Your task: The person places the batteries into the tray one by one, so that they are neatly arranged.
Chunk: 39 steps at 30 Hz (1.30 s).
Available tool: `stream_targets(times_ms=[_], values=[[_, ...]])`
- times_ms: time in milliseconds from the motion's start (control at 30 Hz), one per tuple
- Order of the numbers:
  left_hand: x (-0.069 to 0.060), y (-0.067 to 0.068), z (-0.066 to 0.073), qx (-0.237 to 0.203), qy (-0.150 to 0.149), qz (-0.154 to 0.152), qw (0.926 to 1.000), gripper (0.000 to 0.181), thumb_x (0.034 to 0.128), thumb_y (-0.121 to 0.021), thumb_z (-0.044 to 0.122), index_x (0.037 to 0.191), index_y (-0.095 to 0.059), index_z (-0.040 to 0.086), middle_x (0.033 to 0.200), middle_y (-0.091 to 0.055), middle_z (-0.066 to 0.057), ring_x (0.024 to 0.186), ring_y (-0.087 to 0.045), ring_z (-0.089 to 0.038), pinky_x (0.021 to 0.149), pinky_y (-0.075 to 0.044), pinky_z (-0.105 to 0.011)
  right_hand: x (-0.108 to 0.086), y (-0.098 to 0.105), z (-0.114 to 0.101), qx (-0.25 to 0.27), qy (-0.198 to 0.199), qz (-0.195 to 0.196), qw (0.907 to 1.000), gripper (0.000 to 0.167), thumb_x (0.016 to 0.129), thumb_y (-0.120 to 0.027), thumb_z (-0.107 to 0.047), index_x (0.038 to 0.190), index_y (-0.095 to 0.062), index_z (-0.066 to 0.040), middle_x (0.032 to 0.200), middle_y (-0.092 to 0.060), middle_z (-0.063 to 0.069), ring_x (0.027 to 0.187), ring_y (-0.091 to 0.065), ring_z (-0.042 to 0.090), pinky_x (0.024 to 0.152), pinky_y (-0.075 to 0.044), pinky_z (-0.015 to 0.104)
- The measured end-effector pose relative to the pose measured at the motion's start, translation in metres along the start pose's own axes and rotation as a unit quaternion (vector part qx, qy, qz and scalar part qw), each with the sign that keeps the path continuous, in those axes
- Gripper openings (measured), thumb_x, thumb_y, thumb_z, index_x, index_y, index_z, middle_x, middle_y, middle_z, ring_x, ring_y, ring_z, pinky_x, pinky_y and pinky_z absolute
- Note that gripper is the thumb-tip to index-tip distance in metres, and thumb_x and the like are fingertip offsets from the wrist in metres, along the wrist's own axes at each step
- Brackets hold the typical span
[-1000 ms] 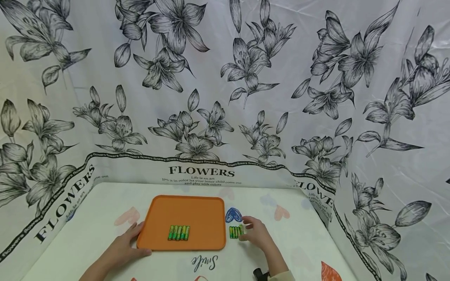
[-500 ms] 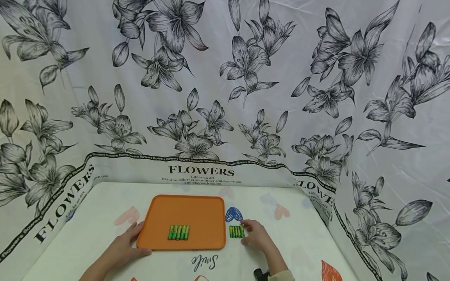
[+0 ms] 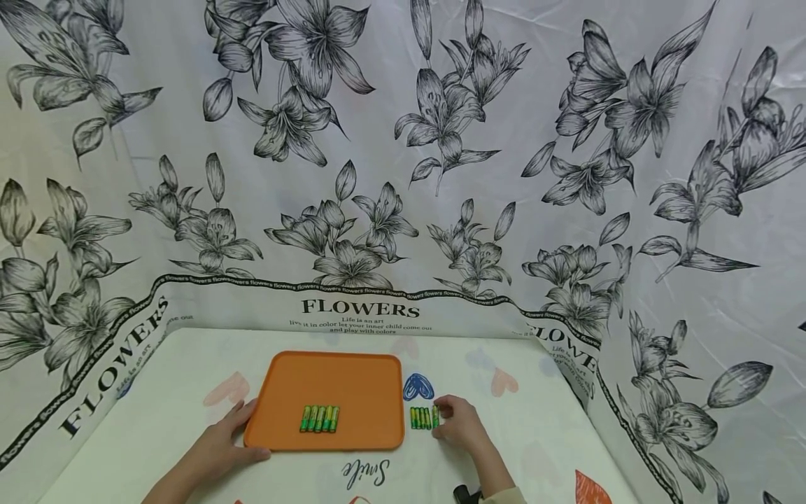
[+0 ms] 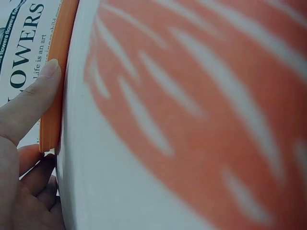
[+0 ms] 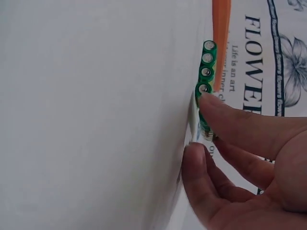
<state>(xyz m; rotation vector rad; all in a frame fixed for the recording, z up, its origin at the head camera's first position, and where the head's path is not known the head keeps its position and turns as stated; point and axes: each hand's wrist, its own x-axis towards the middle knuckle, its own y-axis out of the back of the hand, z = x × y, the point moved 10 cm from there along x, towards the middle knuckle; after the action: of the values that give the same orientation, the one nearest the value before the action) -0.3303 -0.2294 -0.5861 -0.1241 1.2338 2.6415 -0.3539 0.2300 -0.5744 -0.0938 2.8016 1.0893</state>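
Right hand (image 3: 464, 425), lower frame, right of centre in the head view: thumb and index finger pinch a green-yellow battery (image 3: 435, 414) at its ends, the battery lying at the hand's left edge, just right of a row of four batteries (image 3: 420, 418). Left hand (image 3: 220, 444), lower left: thumb and fingers grip the near-left corner of an orange tray (image 3: 340, 378), lower centre, bearing five batteries (image 3: 319, 418) side by side.
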Motion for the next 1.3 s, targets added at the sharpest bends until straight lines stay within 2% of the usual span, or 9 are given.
stream_targets(times_ms=[167,333,600,800,1033,1300], values=[[0.002,0.001,0.000,0.000,0.006,-0.002,1.0000,0.116,0.0721,-0.084,0.060,0.157,-0.029,0.002,0.160,-0.019,-0.035,0.142,-0.025,-0.061,0.106,-0.031,-0.075,0.000,0.005,-0.006,0.046,0.021,0.001,0.9987,0.056,0.068,-0.083,0.006,0.122,-0.066,0.000,0.107,-0.070,0.008,0.096,-0.066,0.022,0.086,-0.058,0.044],[0.001,0.001,0.000,0.001,-0.002,0.002,1.0000,0.116,0.0717,-0.084,0.059,0.157,-0.030,0.001,0.159,-0.019,-0.037,0.141,-0.026,-0.062,0.105,-0.032,-0.075,-0.002,0.006,-0.015,0.071,0.049,-0.004,0.9962,0.054,0.072,-0.080,0.008,0.123,-0.064,0.004,0.110,-0.070,0.013,0.098,-0.070,0.025,0.081,-0.061,0.040],[-0.001,0.001,0.002,-0.001,-0.018,0.009,0.9998,0.114,0.0725,-0.084,0.057,0.156,-0.032,-0.001,0.159,-0.020,-0.037,0.141,-0.026,-0.061,0.105,-0.032,-0.075,-0.004,0.003,-0.038,0.081,0.077,-0.011,0.9937,0.056,0.074,-0.083,0.005,0.127,-0.063,0.005,0.110,-0.070,0.012,0.095,-0.069,0.023,0.080,-0.061,0.037],[-0.002,0.002,0.003,0.003,-0.026,0.014,0.9996,0.114,0.0728,-0.084,0.056,0.156,-0.032,-0.001,0.158,-0.022,-0.037,0.140,-0.029,-0.062,0.104,-0.034,-0.074,-0.005,-0.001,-0.058,0.080,0.091,-0.009,0.9926,0.055,0.076,-0.084,0.001,0.127,-0.064,0.002,0.111,-0.071,0.010,0.096,-0.068,0.020,0.079,-0.061,0.035],[-0.002,0.002,0.002,0.000,-0.025,0.015,0.9996,0.114,0.0727,-0.084,0.057,0.156,-0.031,0.000,0.159,-0.022,-0.037,0.140,-0.029,-0.062,0.104,-0.034,-0.074,-0.005,-0.011,-0.083,0.099,0.093,-0.015,0.9906,0.052,0.077,-0.083,0.001,0.126,-0.065,-0.001,0.109,-0.071,0.007,0.095,-0.067,0.020,0.078,-0.061,0.036],[-0.002,0.000,0.001,0.002,-0.029,0.013,0.9995,0.114,0.0731,-0.084,0.058,0.156,-0.031,0.000,0.159,-0.023,-0.036,0.141,-0.029,-0.061,0.105,-0.034,-0.074,-0.004,-0.024,-0.103,0.105,0.097,-0.020,0.9895,0.055,0.076,-0.085,0.001,0.127,-0.065,-0.001,0.106,-0.070,0.003,0.095,-0.066,0.018,0.079,-0.060,0.034]])
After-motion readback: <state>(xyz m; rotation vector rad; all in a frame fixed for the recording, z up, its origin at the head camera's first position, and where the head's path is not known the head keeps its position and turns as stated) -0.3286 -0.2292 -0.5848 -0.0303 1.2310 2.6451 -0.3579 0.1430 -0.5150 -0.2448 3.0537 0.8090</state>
